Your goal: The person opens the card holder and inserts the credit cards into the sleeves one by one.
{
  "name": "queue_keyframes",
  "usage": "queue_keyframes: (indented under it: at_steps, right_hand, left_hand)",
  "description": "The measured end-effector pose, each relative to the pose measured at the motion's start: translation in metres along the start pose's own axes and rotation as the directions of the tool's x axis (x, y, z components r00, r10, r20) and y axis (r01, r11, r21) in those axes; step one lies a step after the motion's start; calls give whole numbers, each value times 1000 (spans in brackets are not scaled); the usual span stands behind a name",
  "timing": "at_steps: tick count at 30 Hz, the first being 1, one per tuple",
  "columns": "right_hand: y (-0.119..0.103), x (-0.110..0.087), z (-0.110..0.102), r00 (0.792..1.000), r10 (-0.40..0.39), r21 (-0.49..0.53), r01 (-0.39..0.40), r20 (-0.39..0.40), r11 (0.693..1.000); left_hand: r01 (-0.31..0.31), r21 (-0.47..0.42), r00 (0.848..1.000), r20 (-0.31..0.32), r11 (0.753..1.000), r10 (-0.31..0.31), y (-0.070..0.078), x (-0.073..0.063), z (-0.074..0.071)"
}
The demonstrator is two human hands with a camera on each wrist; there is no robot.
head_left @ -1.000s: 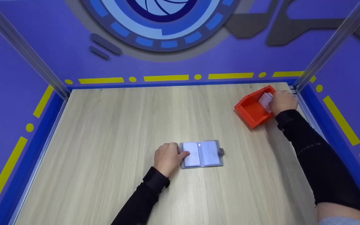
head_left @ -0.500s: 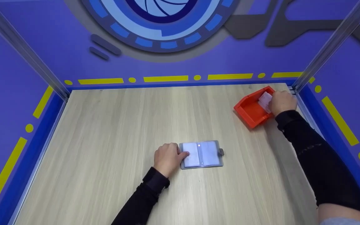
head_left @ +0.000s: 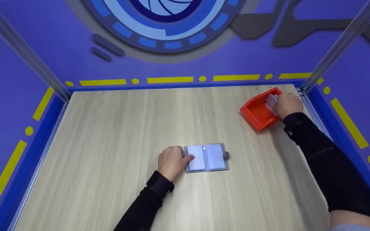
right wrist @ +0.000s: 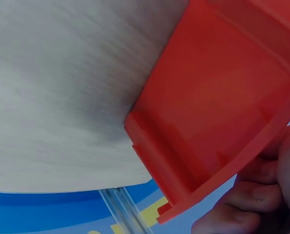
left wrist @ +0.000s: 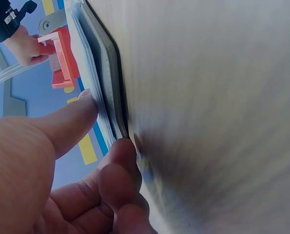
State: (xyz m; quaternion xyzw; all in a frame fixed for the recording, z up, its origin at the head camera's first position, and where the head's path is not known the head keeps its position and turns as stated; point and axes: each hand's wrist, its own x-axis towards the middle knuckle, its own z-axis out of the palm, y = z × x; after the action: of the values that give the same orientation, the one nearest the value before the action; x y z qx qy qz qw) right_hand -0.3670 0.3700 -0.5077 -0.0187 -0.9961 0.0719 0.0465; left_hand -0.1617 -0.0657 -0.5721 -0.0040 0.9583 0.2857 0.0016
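A small card album (head_left: 215, 156) with clear sleeves and a grey cover lies spread open on the wooden table. My left hand (head_left: 172, 163) pinches its left edge; in the left wrist view the thumb (left wrist: 79, 114) lies on the pages and the fingers are at the cover. At the back right stands an orange bin (head_left: 258, 115) holding a small stack of pale pinkish cards (head_left: 271, 102). My right hand (head_left: 288, 105) reaches over the bin's right rim and pinches the stack's near end, its fingertips hidden. In the right wrist view, curled fingers (right wrist: 249, 197) show past the bin's wall.
Blue printed panels (head_left: 185, 69) with yellow markings enclose the wooden table (head_left: 114, 134) at the back and sides. A metal post (head_left: 339, 48) rises at the back right corner, close behind the right hand. The album's clasp tab (head_left: 226, 155) points right.
My right hand has shifted slightly left over the bin, and the pale cards have tilted a little with it. The left hand and the album have stayed put.
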Motion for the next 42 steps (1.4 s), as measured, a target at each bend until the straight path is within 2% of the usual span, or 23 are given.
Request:
queue_keyframes:
  at_steps: [4,13,19,27,31,42]
  right_hand:
    - [0,0,-1,1000,-4,-2,4,13,1000]
    - [-1,-3,-3,999,-26,-31,25,-21,999]
    - [-3,-3,-8,1000,2,-32,-2,3,999]
    - [-2,-6,-12,999,35,13,-35,32,999]
    - [-3,-8,-14,999,38,67,-40,34,997]
    - [-8,-16,-37,999,7,190,1,-43,982]
  left_hand:
    - [2,-3,1000,3,1000,-2,0,0,-1]
    - [-18,-6,1000,-9,1000,18,1,-2,-1]
    - [-17,-3,1000,-5,1000,17,1,-1,-1]
    - [-9,-6,1000,0,1000,9,1,-1,-1]
    - [-4,-6,1000,7,1000,4,1,-1,0]
    - [-18,-9,1000,-7,1000,18,0,0,0]
